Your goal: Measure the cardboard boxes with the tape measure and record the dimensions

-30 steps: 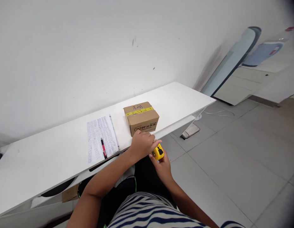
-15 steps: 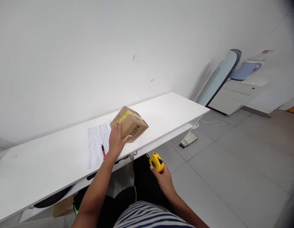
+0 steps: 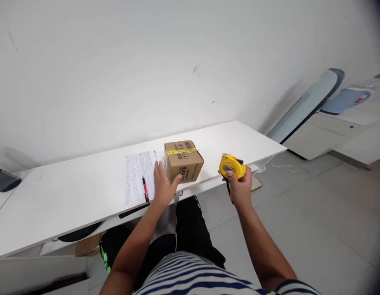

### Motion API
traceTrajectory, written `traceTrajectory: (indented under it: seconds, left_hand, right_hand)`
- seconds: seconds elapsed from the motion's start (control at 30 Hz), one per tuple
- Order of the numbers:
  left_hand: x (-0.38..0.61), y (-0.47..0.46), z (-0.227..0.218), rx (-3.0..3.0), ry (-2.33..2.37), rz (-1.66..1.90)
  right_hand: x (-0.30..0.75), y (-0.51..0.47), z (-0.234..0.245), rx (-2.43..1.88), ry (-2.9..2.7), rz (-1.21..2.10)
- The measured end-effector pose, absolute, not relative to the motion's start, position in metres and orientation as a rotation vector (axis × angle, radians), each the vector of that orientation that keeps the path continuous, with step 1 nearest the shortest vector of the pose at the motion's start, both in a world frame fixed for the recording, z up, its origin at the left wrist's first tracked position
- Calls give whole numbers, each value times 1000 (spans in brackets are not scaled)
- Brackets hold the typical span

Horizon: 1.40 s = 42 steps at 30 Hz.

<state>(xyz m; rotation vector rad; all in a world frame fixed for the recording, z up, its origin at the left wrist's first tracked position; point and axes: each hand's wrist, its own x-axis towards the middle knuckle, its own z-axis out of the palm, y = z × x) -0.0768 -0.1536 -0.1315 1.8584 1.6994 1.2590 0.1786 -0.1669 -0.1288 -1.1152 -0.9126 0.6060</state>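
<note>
Okay, status on the hands: the right hand (image 3: 241,187) held the yellow tape measure (image 3: 233,164), and the left hand (image 3: 164,185) was wide and gripped nothing.

The carton (image 3: 185,162) sat on the worktop (image 3: 69,192) near its front edge, likely for easy reach by both hands. It stood upright, 1 strip of yellow tape (image 3: 182,151) across its top. The written sheet (image 3: 132,170) lay flat on the left side, pen (image 3: 145,189) resting on it, probably so both were handy yet out from under the carton.

The tape measure was up in the air, apart from the carton. Thumb on the near side of the case, fingers behind: a secure hold that, I'd judge, kept the case's left end free. Black strap (image 3: 228,191) hung loose below it.

Pose: left forearm came up from the lower left, fingers pointing away beside the carton's left side, thumb spread in front of its near face. Looked ready to steady it; couldn't tell if skin touched cardboard. Right forearm rose from the lower right, angled inward, elbow bent.
</note>
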Motion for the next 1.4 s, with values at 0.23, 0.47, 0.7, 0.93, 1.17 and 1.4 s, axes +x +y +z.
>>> traceTrajectory:
  seconds: [0.23, 0.47, 0.7, 0.93, 1.17, 1.4]
  left_hand:
    - [-82, -197, -42, 1770, 1125, 1020]
    - [-77, -195, -33, 1624, 1066, 833]
    - [-128, -154, -26, 1441, 1200, 1295]
    - [-91, -156, -29, 1644, 1214, 934]
    - [-56, -199, -25, 1803, 1107, 836]
    - [-61, -190, -29, 1847, 1182, 796]
  right_hand:
    - [178, -181, -22, -774, -2200, 581]
    - [164, -179, -7, -823, -2461, 339]
    - [227, -137, -18, -1445, -2130, -112]
    - [214, -157, -21, -1103, -2192, -9]
    - [186, -177, -20, -746, -2272, 103]
    - [185, -176, -38, -738, -2267, 160]
